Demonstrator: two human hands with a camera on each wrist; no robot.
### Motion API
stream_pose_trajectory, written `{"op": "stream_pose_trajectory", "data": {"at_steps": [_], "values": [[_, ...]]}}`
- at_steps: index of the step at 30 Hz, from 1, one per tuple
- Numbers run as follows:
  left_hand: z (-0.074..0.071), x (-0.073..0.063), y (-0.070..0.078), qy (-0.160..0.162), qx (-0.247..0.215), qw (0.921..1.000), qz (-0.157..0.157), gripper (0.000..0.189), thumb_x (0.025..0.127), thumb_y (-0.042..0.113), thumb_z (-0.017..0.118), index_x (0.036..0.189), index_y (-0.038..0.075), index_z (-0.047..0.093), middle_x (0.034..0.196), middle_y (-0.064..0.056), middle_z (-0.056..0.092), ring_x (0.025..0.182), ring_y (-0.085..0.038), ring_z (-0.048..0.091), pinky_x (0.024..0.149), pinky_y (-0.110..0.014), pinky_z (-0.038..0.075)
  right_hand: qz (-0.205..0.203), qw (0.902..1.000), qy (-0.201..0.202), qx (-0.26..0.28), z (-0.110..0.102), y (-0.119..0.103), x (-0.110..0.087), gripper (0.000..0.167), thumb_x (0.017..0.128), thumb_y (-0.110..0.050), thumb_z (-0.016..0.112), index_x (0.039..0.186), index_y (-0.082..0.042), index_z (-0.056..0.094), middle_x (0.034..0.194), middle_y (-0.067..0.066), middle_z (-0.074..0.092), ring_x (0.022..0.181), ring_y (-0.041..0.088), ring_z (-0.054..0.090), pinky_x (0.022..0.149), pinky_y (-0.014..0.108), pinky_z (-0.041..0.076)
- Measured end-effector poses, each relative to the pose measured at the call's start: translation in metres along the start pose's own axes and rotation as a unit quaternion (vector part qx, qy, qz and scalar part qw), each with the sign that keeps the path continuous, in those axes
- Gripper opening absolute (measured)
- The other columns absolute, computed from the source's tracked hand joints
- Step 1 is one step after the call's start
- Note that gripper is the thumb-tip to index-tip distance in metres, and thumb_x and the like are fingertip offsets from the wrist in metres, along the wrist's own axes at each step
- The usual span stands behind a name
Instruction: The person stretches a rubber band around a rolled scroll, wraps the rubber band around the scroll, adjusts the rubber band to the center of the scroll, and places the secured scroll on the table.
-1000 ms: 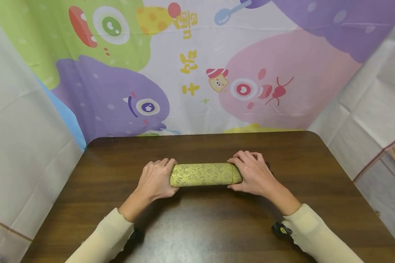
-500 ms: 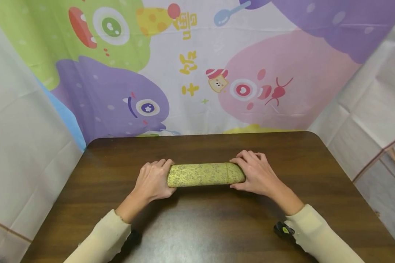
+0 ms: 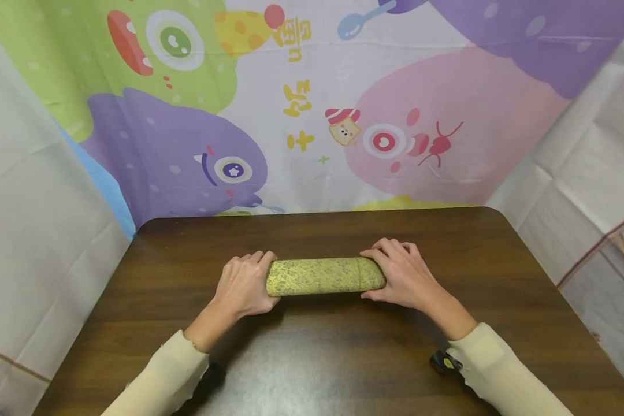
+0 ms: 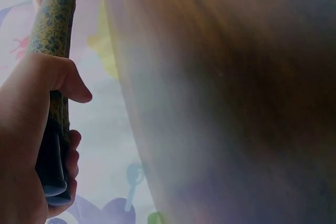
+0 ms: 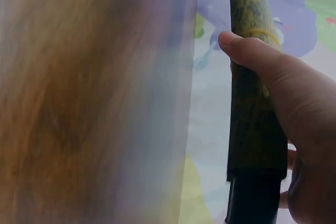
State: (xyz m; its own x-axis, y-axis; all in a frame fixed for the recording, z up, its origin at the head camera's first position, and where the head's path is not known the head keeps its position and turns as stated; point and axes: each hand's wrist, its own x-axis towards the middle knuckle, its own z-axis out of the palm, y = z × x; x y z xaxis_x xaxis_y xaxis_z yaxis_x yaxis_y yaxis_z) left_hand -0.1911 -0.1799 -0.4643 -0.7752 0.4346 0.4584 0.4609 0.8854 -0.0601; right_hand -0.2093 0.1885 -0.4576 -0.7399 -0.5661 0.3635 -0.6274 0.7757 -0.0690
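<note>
A long gold brocade-covered roll [image 3: 317, 276] with a small floral pattern lies crosswise in front of me, held level above the table. My left hand [image 3: 245, 284] grips its left end and my right hand [image 3: 399, 271] its right end. In the left wrist view, black rounded end pieces [image 4: 52, 169] come out past the cloth beside the left hand's fingers. A dark end piece [image 5: 254, 198] also extends below the cloth in the right wrist view, near the right hand. A thin yellow band [image 5: 260, 32] crosses the roll by the right thumb.
The brown wooden table [image 3: 312, 358] spans the space under both arms. A cartoon-printed cloth [image 3: 301, 179] hangs along its far edge, with white sheeting [image 3: 26, 190] at the sides. A small black device [image 3: 444, 362] sits under the right wrist.
Both hands and the roll shift very slightly; the hands stand a touch farther apart than a second ago. A bit more of the roll's right end shows. The grip stays on both ends.
</note>
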Motion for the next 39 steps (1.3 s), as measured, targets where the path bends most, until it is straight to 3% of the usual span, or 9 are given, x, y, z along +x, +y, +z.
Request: {"op": "stream_pose_trajectory", "data": {"at_steps": [10, 19, 26, 33, 39], "values": [[0.001, 0.003, 0.005, -0.001, -0.004, 1.0000, 0.006, 0.068, 0.060, 0.042, 0.097, 0.115, 0.012, 0.071, 0.090, -0.004, 0.076, 0.071, -0.028, 0.070, 0.063, -0.044, 0.057, -0.010, 0.9999, 0.010, -0.006, 0.006, -0.008, 0.003, 0.085, 0.069, -0.054, 0.106, 0.135, -0.011, 0.073, 0.126, 0.007, 0.070, 0.117, 0.031, 0.069, 0.100, 0.063, 0.056], [0.002, 0.002, 0.006, 0.000, -0.004, 0.9999, 0.011, 0.066, 0.062, 0.042, 0.097, 0.115, 0.012, 0.070, 0.090, -0.003, 0.076, 0.072, -0.027, 0.070, 0.062, -0.042, 0.056, -0.029, 0.9995, 0.007, -0.012, 0.005, -0.011, 0.005, 0.086, 0.070, -0.056, 0.105, 0.138, -0.014, 0.073, 0.126, 0.006, 0.070, 0.115, 0.029, 0.070, 0.101, 0.061, 0.056], [0.002, 0.000, 0.003, -0.005, -0.004, 1.0000, -0.006, 0.070, 0.059, 0.043, 0.100, 0.115, 0.012, 0.071, 0.093, -0.003, 0.077, 0.074, -0.029, 0.073, 0.064, -0.044, 0.058, -0.009, 0.9997, 0.003, -0.023, 0.003, -0.007, 0.004, 0.086, 0.069, -0.054, 0.107, 0.138, -0.015, 0.074, 0.124, 0.005, 0.069, 0.115, 0.030, 0.069, 0.101, 0.063, 0.056], [0.002, 0.002, 0.007, -0.005, -0.014, 0.9999, 0.003, 0.068, 0.059, 0.042, 0.098, 0.114, 0.012, 0.071, 0.089, -0.003, 0.076, 0.071, -0.027, 0.070, 0.063, -0.044, 0.058, -0.014, 0.9994, -0.003, -0.032, 0.006, -0.015, 0.007, 0.087, 0.071, -0.056, 0.105, 0.137, -0.010, 0.072, 0.127, 0.006, 0.072, 0.116, 0.030, 0.069, 0.100, 0.059, 0.057], [0.003, 0.001, 0.007, -0.002, -0.011, 0.9999, 0.008, 0.067, 0.061, 0.043, 0.097, 0.114, 0.012, 0.071, 0.089, -0.003, 0.076, 0.070, -0.027, 0.070, 0.062, -0.043, 0.057, -0.020, 0.9992, -0.005, -0.034, 0.006, -0.016, 0.006, 0.088, 0.071, -0.056, 0.105, 0.140, -0.014, 0.072, 0.127, 0.005, 0.072, 0.115, 0.029, 0.070, 0.100, 0.059, 0.057]]}}
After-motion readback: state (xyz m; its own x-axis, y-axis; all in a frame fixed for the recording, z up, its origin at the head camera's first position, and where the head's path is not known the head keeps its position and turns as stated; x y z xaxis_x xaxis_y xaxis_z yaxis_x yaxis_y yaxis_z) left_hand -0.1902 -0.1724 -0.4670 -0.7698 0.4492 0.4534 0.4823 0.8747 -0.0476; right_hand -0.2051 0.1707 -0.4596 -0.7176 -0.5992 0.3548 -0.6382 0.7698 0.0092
